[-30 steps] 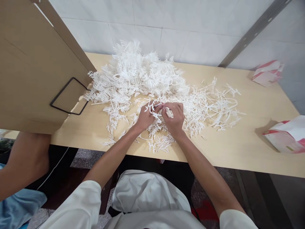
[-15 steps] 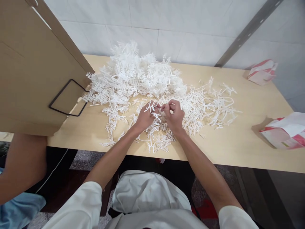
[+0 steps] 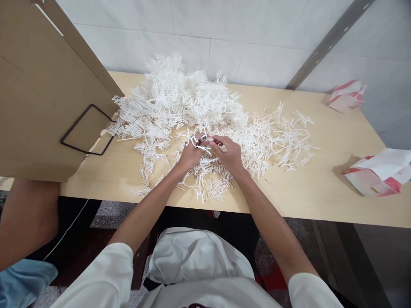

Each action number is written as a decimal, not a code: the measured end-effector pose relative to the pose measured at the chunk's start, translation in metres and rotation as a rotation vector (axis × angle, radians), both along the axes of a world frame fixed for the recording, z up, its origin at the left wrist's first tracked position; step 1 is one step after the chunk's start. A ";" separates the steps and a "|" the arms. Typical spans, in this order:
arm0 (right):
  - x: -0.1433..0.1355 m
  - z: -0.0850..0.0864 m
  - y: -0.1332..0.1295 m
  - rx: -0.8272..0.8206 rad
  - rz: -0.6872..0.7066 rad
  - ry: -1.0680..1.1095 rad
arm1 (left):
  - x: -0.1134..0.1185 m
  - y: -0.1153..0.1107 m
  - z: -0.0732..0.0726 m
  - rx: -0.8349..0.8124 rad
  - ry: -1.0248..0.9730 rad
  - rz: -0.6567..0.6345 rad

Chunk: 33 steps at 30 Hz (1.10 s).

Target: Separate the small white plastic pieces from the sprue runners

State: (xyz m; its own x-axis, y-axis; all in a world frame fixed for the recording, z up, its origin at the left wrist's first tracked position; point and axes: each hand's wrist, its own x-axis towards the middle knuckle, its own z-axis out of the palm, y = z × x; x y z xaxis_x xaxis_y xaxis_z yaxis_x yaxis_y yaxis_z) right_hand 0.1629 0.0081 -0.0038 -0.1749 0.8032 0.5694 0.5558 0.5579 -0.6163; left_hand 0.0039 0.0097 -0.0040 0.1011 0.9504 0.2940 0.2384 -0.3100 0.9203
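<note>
My left hand [image 3: 190, 156] is closed around a white branched plastic sprue [image 3: 193, 137], whose forked ends stick out above the fingers. Close against it, my right hand [image 3: 230, 155] pinches at the sprue's right side with thumb and forefinger. Whether a small piece sits between those right fingertips is too fine to make out. Beneath both hands lie many loose thin white plastic pieces [image 3: 257, 156]. Another branched sprue [image 3: 199, 192] rests near the table's front edge. Behind the hands rises a big heap of white sprues [image 3: 183, 96] full of thin pieces.
Tangled bare sprues [image 3: 293, 139] lie on the table [image 3: 308, 188] to the right. Two red-and-white paper packets [image 3: 379, 173] stand farther right. A cardboard panel [image 3: 41, 94] with a black wire frame [image 3: 81, 147] borders the left, where another person's arm [image 3: 30, 218] shows.
My right hand has turned, its fingers now stretching left to the sprue. The sprue in my left hand has shifted slightly and tilted. The whole view has moved a little.
</note>
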 end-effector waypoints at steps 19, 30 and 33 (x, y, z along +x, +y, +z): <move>0.000 -0.009 -0.002 0.334 -0.239 -0.192 | -0.002 -0.006 0.007 0.085 0.287 -0.182; -0.007 -0.004 -0.008 0.451 -0.408 -0.312 | -0.003 -0.003 -0.003 0.270 0.410 -0.117; 0.002 -0.007 -0.001 0.435 -0.454 -0.233 | -0.001 -0.004 -0.001 0.271 0.371 -0.002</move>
